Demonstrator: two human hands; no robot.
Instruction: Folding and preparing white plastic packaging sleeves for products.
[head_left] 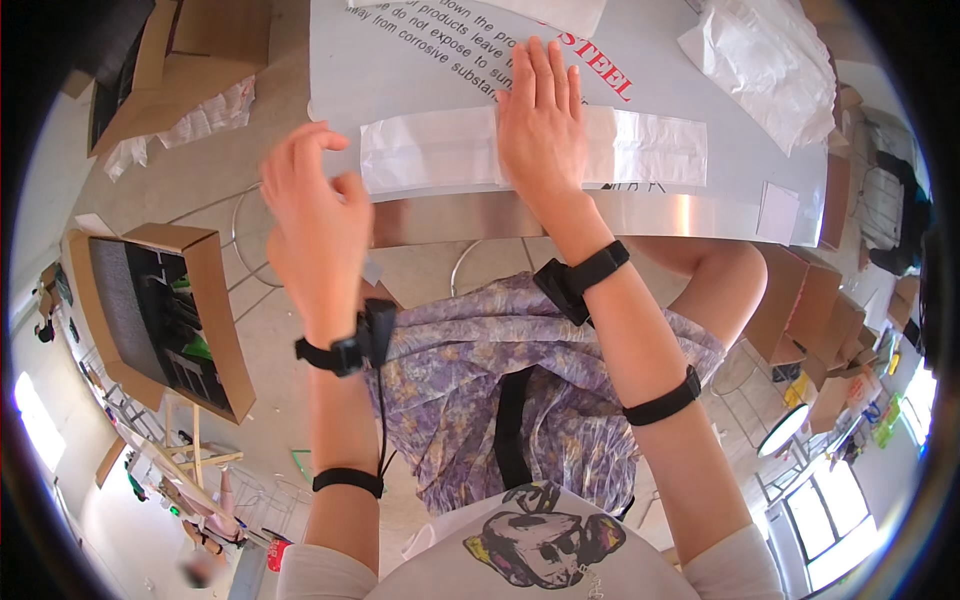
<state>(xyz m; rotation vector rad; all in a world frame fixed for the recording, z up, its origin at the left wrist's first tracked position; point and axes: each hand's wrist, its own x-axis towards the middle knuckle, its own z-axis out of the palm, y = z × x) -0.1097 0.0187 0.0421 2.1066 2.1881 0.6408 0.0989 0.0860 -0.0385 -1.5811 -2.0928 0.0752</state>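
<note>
My right hand (543, 125) lies flat, fingers stretched out, across a long white folded strip (430, 150) that looks like a thin plastic bag. The strip runs sideways near the front edge of a steel-edged table (450, 219) covered in printed grey film. Beside the strip's left end, my left hand (318, 195) hovers at the table's left edge. Its fingers are loosely curled and apart from the thumb, slightly blurred, with nothing seen between them.
Crumpled white plastic (765, 65) lies at the table's far right, and a small white card (777, 211) near its front right corner. An open cardboard box (205, 300) holding dark and green items stands at left. More cardboard boxes (790, 305) are at right.
</note>
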